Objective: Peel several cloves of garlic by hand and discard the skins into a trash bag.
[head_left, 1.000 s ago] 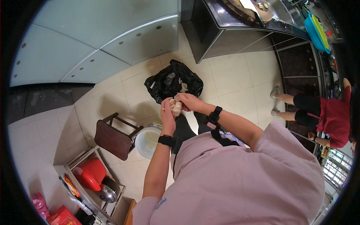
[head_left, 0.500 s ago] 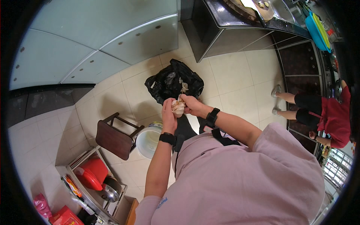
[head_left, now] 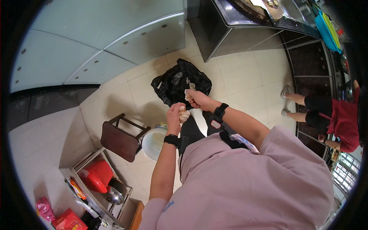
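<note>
Garlic bulb [head_left: 184,115] at left, black plastic bag [head_left: 164,85] just beyond

And here are both hands, out in front with a small gap between them! The left hand [head_left: 174,119] has its fingers curled around the bulb, which sits on its right side, facing the other hand. Long axis? Can't call it; the fingers cover too much. Up and to the right, the right hand [head_left: 200,101] pinches a small pale piece [head_left: 188,95], clove or skin, impossible to tell from here. And that's the hand nearer the bag: its fingertips show against the bag's near side, the left hand just short of it. Pale scraps [head_left: 192,85] lie in the bag. Down to the left, closer to the left hand, a white bucket [head_left: 154,145], brown stool [head_left: 119,142] beside it.
</note>
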`<action>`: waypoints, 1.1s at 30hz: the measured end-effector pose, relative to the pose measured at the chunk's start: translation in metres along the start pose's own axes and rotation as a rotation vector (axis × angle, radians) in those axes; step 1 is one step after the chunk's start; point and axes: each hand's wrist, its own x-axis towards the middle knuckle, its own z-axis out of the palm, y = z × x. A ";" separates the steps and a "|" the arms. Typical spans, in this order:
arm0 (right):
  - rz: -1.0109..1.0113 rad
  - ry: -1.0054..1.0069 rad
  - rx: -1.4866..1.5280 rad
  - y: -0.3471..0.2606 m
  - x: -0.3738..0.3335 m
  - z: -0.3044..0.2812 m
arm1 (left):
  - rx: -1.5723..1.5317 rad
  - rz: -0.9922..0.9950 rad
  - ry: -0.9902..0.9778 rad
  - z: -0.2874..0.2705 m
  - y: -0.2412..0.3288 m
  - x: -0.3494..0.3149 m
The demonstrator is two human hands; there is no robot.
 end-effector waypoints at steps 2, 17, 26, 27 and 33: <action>-0.084 -0.020 -0.121 0.000 -0.005 0.006 | 0.079 -0.015 -0.020 0.001 0.001 0.000; -0.274 0.079 -0.172 0.019 -0.009 0.017 | 0.080 0.029 -0.057 -0.012 -0.018 0.012; -0.168 0.021 0.140 0.012 -0.010 0.030 | -0.033 0.005 0.015 -0.013 -0.011 0.007; -0.150 0.012 0.147 0.011 -0.009 0.029 | -0.034 0.004 0.012 -0.014 -0.010 0.008; -0.079 0.005 0.211 0.016 0.005 0.023 | -0.028 0.031 0.011 -0.014 -0.010 0.009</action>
